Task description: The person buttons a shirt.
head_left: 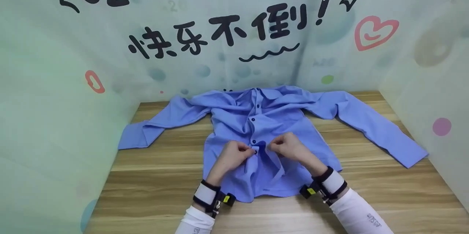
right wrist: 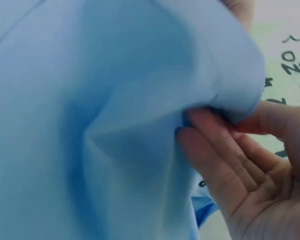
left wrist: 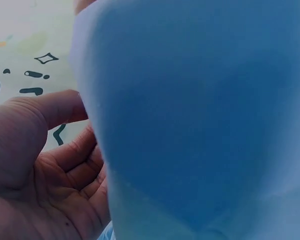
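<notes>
A blue long-sleeved shirt (head_left: 231,116) lies front up, its collar at the far end and both sleeves spread to the sides. Dark buttons run down its middle; the upper ones sit on the closed front, and below them the two front edges part. My left hand (head_left: 231,156) pinches the left front edge beside a dark button (head_left: 255,152). Opposite it, my right hand (head_left: 291,147) pinches the other front edge, lifting the cloth. In the right wrist view, the fingers (right wrist: 210,160) reach behind a raised fold of cloth. Raised fabric (left wrist: 190,125) fills most of the left wrist view.
The shirt rests on a wood-grain table (head_left: 154,190). A printed backdrop (head_left: 220,72) with dark lettering stands right behind the collar, and pale side walls (head_left: 47,116) flank the table. The right cuff (head_left: 410,157) reaches the table's right edge.
</notes>
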`<act>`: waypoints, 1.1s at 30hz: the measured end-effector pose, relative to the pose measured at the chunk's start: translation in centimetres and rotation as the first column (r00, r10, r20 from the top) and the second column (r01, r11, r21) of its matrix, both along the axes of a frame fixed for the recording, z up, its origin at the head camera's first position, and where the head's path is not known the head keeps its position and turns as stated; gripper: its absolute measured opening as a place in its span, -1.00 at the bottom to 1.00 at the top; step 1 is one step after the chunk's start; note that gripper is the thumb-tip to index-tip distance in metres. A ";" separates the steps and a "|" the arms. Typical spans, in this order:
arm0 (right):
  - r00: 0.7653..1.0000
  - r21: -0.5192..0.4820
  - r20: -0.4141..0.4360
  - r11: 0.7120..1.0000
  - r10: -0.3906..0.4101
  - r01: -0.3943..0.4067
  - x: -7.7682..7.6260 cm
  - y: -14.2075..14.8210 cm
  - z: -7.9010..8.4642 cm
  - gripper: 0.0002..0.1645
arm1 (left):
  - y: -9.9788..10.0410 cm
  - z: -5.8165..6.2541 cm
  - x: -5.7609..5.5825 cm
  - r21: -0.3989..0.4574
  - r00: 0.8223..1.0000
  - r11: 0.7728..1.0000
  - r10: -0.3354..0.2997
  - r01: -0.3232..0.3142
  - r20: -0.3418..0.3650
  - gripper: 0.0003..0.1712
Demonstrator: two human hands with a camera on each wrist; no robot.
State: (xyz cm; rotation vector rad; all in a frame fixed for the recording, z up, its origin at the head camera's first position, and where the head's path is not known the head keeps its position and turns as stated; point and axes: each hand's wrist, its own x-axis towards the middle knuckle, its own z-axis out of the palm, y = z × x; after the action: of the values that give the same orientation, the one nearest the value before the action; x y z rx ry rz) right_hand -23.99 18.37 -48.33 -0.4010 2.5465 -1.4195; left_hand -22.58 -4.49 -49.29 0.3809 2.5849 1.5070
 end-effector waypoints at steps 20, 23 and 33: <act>0.951 -0.311 0.080 0.899 -0.298 0.308 1.4 -3.3 -2.1 -0.80 | 1.8 -0.9 0.1 0.142 0.992 0.982 0.127 -0.122 -0.023 -0.79; 0.947 -0.349 0.078 0.881 -0.312 0.319 1.5 -3.5 -2.2 -0.81 | 2.1 -0.8 0.2 0.127 0.988 0.982 0.149 -0.142 -0.050 -0.80; 0.930 -0.391 0.097 0.846 -0.354 0.363 1.7 -3.9 -2.2 -0.81 | 2.6 -1.0 0.3 0.072 0.965 0.978 0.204 -0.194 -0.166 -0.86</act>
State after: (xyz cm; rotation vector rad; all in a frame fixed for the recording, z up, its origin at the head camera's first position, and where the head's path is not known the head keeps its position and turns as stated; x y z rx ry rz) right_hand -22.28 14.48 -50.49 0.0479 2.3847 -2.0846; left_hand -22.29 -1.90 -50.29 0.2750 2.7939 1.6829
